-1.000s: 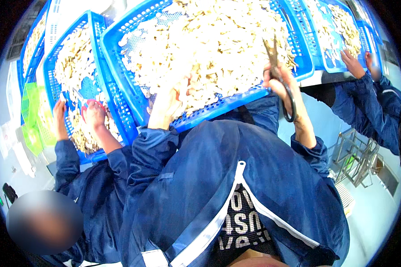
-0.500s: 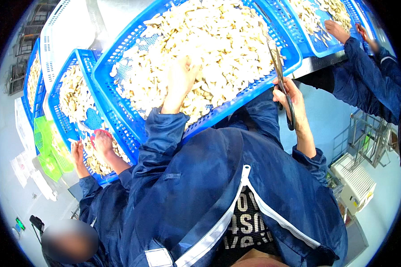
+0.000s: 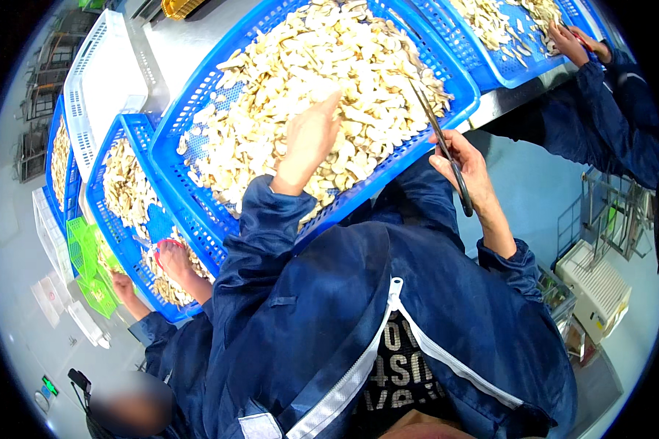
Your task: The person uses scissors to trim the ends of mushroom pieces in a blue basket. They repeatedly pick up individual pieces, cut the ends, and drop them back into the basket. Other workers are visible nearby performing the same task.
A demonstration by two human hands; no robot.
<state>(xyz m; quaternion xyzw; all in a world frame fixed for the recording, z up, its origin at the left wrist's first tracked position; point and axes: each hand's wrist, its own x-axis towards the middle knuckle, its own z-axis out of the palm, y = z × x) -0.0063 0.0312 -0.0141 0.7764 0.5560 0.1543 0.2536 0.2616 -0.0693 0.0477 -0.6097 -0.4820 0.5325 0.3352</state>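
A large blue perforated basket [image 3: 170, 150] lies in front of me, heaped with pale, brown-edged pieces that look like sliced mushrooms [image 3: 373, 80]. Low over the heap is my left hand [image 3: 309, 145], its index finger stretched out onto the pieces and its other fingers partly hidden. No piece shows clearly in it. At the basket's near right rim, my right hand [image 3: 470, 170] is closed around the handles of dark metal scissors [image 3: 426, 104]. Their blades point away from me, over the right edge of the heap.
A co-worker's hand with a red-handled tool [image 3: 173, 256] works over a smaller blue basket [image 3: 95, 199] at left. At right, another co-worker's hands [image 3: 570, 45] reach over a blue basket [image 3: 509, 73]. A white crate [image 3: 104, 95] and green baskets [image 3: 95, 293] stand left.
My left hand has shifted slightly nearer and right, its index finger now straighter. The scissors have swung a little left with my right hand. The left co-worker's two hands have moved apart.
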